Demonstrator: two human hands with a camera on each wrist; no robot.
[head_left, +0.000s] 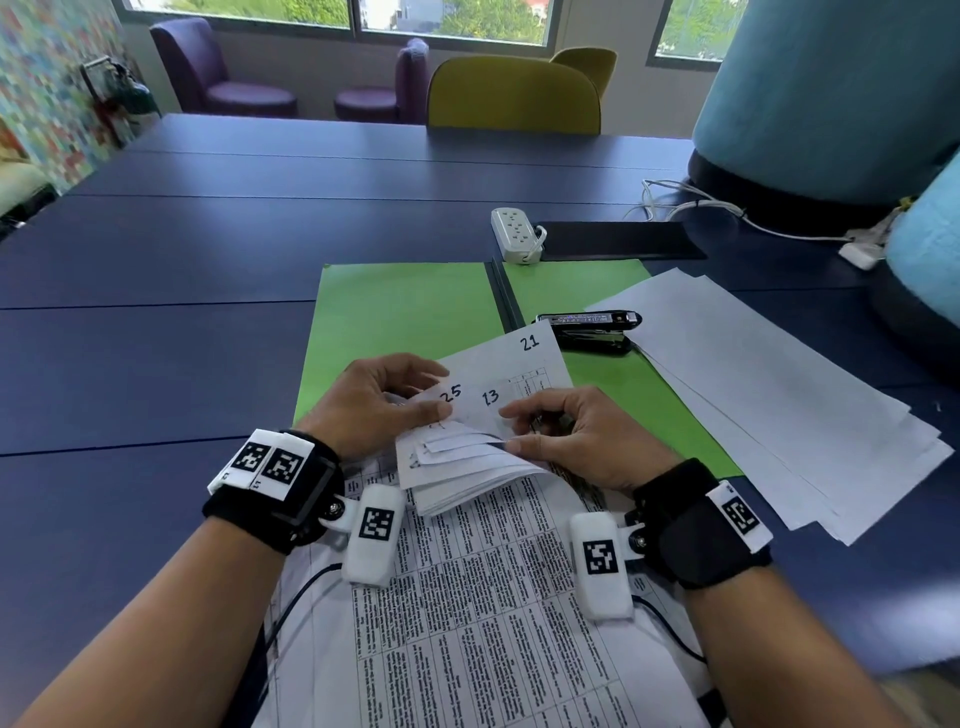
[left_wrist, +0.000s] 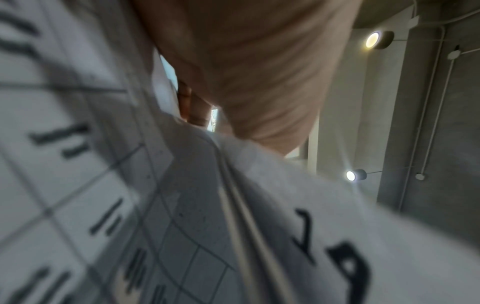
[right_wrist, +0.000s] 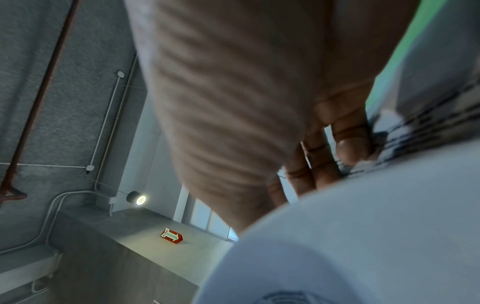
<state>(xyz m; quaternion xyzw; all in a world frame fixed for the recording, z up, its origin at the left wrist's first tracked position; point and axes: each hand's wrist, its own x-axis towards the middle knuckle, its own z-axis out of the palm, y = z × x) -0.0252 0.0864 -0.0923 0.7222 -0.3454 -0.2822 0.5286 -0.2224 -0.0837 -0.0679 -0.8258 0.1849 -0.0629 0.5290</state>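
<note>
A stack of printed sheets (head_left: 467, 467) with hand-numbered corners (25, 13, 21) is fanned up between both hands over a green folder (head_left: 410, 312). My left hand (head_left: 384, 400) pinches the corner marked 25 between thumb and fingers. My right hand (head_left: 566, 431) curls round the right side of the lifted corners, thumb on top. The left wrist view shows blurred sheets (left_wrist: 182, 205) close under the palm. In the right wrist view my fingers (right_wrist: 350, 144) press against printed page edges (right_wrist: 415, 131).
A black stapler (head_left: 592, 330) lies on the folder behind the stack. Blank white sheets (head_left: 779, 395) spread out at the right. A white power strip (head_left: 517, 234) and a black pad (head_left: 618, 240) sit farther back on the blue table (head_left: 208, 260). A printed page (head_left: 467, 613) lies near me.
</note>
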